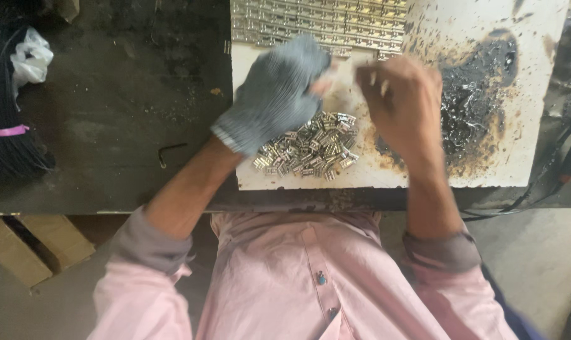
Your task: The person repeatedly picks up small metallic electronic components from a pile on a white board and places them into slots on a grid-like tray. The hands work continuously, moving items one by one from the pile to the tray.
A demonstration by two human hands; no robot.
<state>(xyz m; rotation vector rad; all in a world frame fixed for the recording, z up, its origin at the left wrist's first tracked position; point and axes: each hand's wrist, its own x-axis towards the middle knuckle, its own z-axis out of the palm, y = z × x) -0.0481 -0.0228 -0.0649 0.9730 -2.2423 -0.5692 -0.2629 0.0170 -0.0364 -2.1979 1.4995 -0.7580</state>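
At frame centre, on a scorched white board (499, 170), uncut metal strips (317, 22) remain above a heap of separated clips (310, 151) as the gloved left hand (276, 94) and bare right hand (402, 104) close around something unclear.

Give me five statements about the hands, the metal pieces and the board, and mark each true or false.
1. The left hand wears a grey glove. True.
2. The right hand is gloved too. False: it is bare.
3. A pile of small metal pieces lies on the white board below the hands. True.
4. The board is spotless. False: a black scorched patch marks its right side.
5. A bent hex key lies on the dark table to the left. True.
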